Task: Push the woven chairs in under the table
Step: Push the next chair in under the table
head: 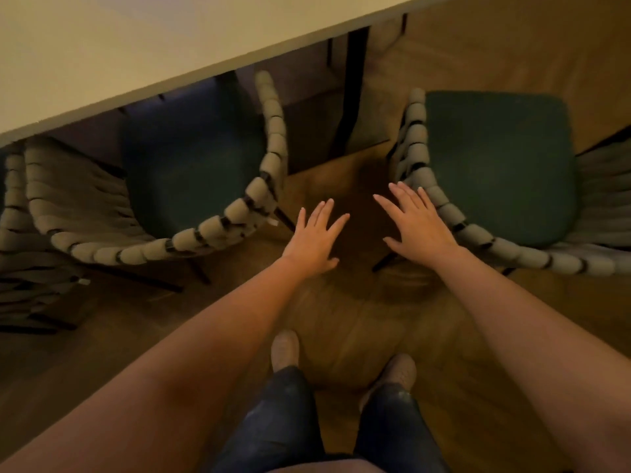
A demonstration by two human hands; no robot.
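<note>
Hands both splayed flat — left hand [314, 233] off left woven chair [218, 223], half under counter [102, 63]; right hand [415, 225] at right woven chair [495, 165] backrest — poised to push.

- desk [102, 46]: pale top, smooth, matt, no grain showing; thin plain edge.
- desk leg [351, 90]: dark, smooth, matt; metal or painted wood, can't tell.
- left woven chair [235, 213]: back and arms of thick padded bands, beige-grey, cloth-like, matt, wrapped over a dark frame that shows in the gaps.
- left seat pad [191, 158]: dark green cloth, soft, matt.
- right woven chair [418, 145]: same padded woven bands, matt.
- right seat pad [498, 165]: dark green cloth, matt.
- third chair [17, 240], far left: same weave, matt.
- floor [358, 319]: wood planks, grain visible, low sheen.
- trousers [280, 421]: dark cloth, faint sheen.
- shoes [285, 349]: pale, textured, fabric-like, matt.
</note>
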